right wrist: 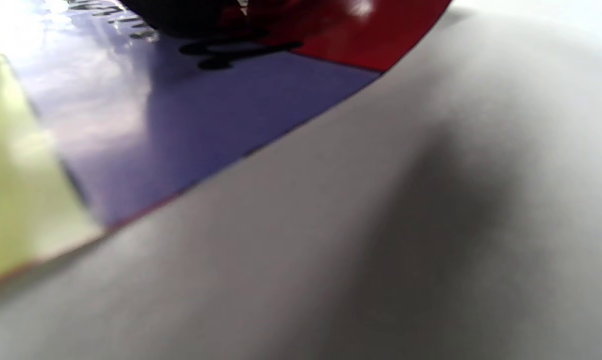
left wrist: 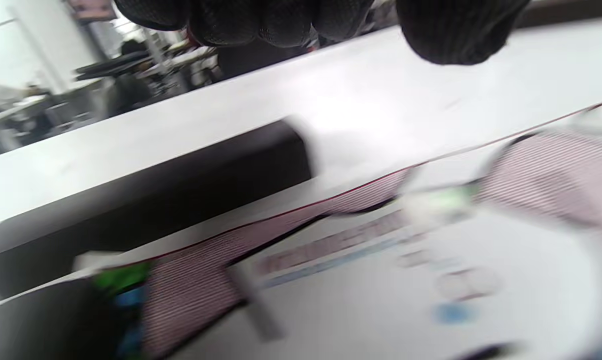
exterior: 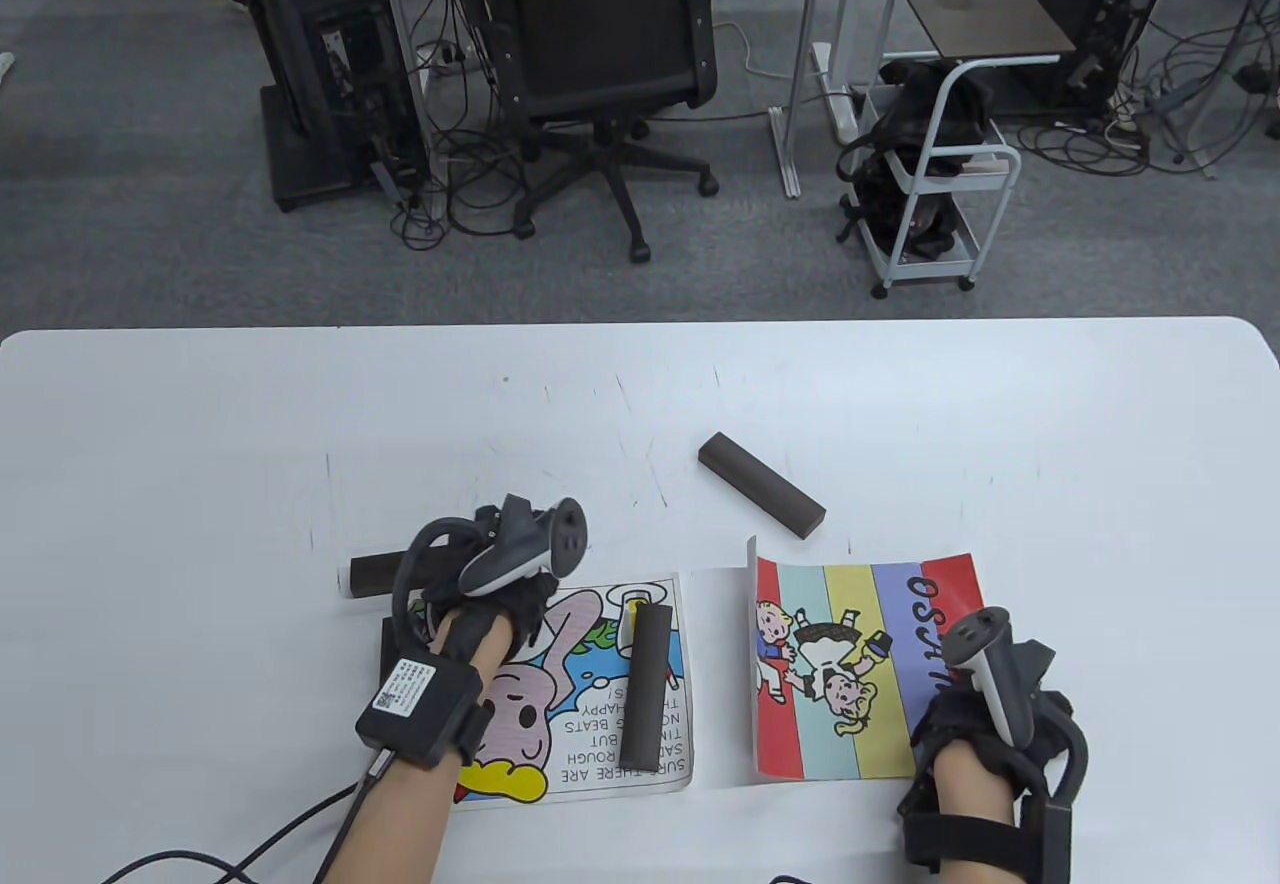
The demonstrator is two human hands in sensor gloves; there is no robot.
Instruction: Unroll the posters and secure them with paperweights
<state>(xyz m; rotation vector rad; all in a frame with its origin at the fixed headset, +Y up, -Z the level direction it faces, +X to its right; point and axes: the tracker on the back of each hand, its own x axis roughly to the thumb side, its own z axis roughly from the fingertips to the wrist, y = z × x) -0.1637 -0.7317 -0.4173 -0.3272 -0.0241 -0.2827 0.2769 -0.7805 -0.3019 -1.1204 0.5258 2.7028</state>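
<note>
Two posters lie on the white bench [exterior: 200,404], side by side near its front edge. The landmark for this report is the striped poster [exterior: 850,669], printed in red, pale blue, yellow, purple and red bands with cartoon figures.

Striped poster: mostly flat, its left edge curling upward. No weight rests on it. The right hand [exterior: 985,714] sits on its right edge, over the red band and the lettering; the tracker and glove hide the fingers in the table view, and the right wrist view shows only a dark blur at the top, so whether this hand presses flat or grips cannot be told.

Cartoon poster [exterior: 590,714]: just left of the striped poster, with a narrow strip of bench between them. One dark bar paperweight [exterior: 647,686] lies lengthwise along its right side, the side nearer the striped poster.

A second dark bar [exterior: 375,574] lies on the bench beyond the cartoon poster's far left corner, well left of the striped poster. The left hand [exterior: 490,594] is over that corner, beside this bar. In the left wrist view its fingers [left wrist: 261,20] hang curled above the bar with bench visible beneath them; contact cannot be confirmed, and its grip cannot be told.

A third dark bar [exterior: 762,496] lies at an angle on bare bench just beyond the striped poster's far left corner, apart from both hands.
</note>
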